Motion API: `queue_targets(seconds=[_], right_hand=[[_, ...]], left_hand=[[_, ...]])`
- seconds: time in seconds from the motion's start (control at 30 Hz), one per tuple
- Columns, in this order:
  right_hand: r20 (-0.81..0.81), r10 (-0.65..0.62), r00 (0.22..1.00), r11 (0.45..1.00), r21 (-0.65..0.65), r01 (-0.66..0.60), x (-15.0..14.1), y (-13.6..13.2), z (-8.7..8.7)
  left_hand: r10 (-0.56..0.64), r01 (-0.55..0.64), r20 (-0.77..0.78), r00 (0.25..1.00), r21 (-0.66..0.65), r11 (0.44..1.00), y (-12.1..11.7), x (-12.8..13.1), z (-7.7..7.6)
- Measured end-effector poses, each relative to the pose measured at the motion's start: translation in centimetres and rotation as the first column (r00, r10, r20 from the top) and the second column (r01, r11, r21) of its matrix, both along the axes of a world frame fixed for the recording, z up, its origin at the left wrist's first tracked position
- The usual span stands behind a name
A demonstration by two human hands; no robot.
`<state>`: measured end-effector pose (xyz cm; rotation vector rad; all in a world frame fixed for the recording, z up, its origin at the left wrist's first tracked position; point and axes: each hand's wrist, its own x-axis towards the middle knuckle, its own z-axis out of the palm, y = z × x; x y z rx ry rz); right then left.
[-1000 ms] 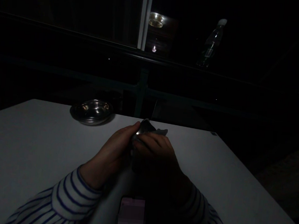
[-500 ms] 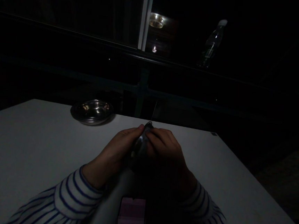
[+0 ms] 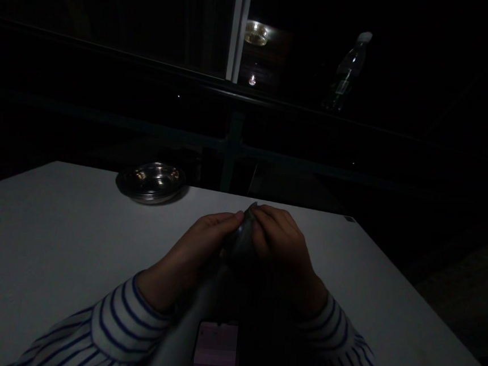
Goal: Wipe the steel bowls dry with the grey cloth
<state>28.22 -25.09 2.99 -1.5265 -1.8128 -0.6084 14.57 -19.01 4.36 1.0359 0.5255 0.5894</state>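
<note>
My left hand [image 3: 205, 239] grips a dark, shiny object [image 3: 243, 231] in front of me, its thumb along the upper side. My right hand [image 3: 281, 240] is closed on the far right part of the same object, with fingertips bent over it. A narrow grey tip sticks up between the two hands. Dim light and the fingers hide most of the object, so its kind is unclear. Both hands are above the white table [image 3: 70, 259], near its far edge.
A stack of shiny metal bowls [image 3: 151, 192] stands at the table's far left edge. A phone [image 3: 216, 354] with a lit screen lies nearest me. Beyond the table are a window frame [image 3: 239, 34] and a clear plastic bottle [image 3: 347, 72] with a white cap.
Both hands have shifted slightly right with the dark object. It has turned, so its tip now looks grey and pointed rather than a shiny rounded rim.
</note>
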Motion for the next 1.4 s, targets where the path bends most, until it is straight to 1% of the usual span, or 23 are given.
queue_targets(seconds=[0.1,0.13,0.27,0.33,0.4,0.5,0.6,0.67,0.73,0.83,0.9,1.0,1.1,1.2,1.27,1.33,1.4], right_hand=[[0.056,0.060,0.997,0.998,0.001,-0.060,-0.9,-0.2,-0.1],[0.080,0.075,0.994,0.997,-0.010,-0.074,-1.1,-0.2,-0.2],[0.159,0.131,0.979,0.991,-0.042,-0.125,-1.8,-0.4,-0.6],[0.162,0.136,0.977,0.991,-0.030,-0.133,-1.8,-0.5,-0.6],[0.137,0.117,0.984,0.993,-0.002,-0.118,-1.6,-0.4,-0.5],[0.045,0.059,0.997,0.998,0.021,-0.060,-0.9,-0.3,-0.2],[-0.060,-0.004,0.998,1.000,0.006,0.004,0.0,-0.1,0.1],[-0.103,-0.048,0.994,0.999,-0.003,0.048,0.4,0.0,0.1],[-0.103,-0.059,0.993,0.998,0.000,0.059,0.4,0.0,0.1],[-0.037,0.021,0.999,1.000,0.017,-0.021,-0.4,-0.2,-0.1],[0.028,0.080,0.996,0.997,0.001,-0.080,-1.0,-0.3,-0.2],[0.087,0.103,0.991,0.995,-0.018,-0.101,-1.6,-0.4,-0.3],[0.035,0.073,0.997,0.997,-0.015,-0.073,-1.2,-0.3,-0.1],[-0.058,-0.017,0.998,0.999,-0.028,0.015,-0.2,-0.1,0.1],[-0.088,-0.067,0.994,0.997,-0.037,0.064,0.4,0.0,0.1],[-0.083,-0.065,0.994,0.998,-0.033,0.063,0.6,0.0,0.1],[-0.060,-0.011,0.998,1.000,-0.020,0.009,0.3,0.0,0.0]], left_hand=[[0.059,-0.060,0.011,0.998,0.029,0.998,0.3,0.0,0.1],[0.075,-0.075,0.019,0.997,0.015,0.997,0.4,0.0,0.1],[0.108,-0.106,0.010,0.994,-0.112,0.988,0.5,0.1,0.1],[0.104,-0.102,0.017,0.994,-0.113,0.988,0.5,0.1,0.2],[0.087,-0.085,0.030,0.996,-0.068,0.994,0.4,0.1,0.3],[0.068,-0.068,0.021,0.997,-0.011,0.998,0.3,0.1,0.3],[0.031,-0.031,-0.004,1.000,-0.021,0.999,0.1,0.0,0.3],[0.014,-0.015,-0.016,1.000,-0.041,0.999,0.0,0.0,0.4],[0.012,-0.013,-0.018,1.000,-0.044,0.999,0.0,0.0,0.4],[0.043,-0.043,-0.005,0.999,-0.037,0.998,0.2,0.0,0.3],[0.067,-0.066,0.020,0.998,-0.038,0.997,0.4,0.0,0.1],[0.071,-0.068,0.059,0.996,-0.054,0.996,0.6,0.1,-0.2],[0.075,-0.072,0.049,0.996,-0.063,0.995,0.5,0.1,-0.2],[0.052,-0.051,0.025,0.998,-0.065,0.997,0.1,0.1,0.2],[0.034,-0.033,0.013,0.999,-0.070,0.997,0.0,0.1,0.5],[0.040,-0.040,-0.007,0.999,-0.074,0.996,-0.1,0.0,0.7],[0.064,-0.065,-0.015,0.998,-0.093,0.994,-0.1,0.0,0.7]])
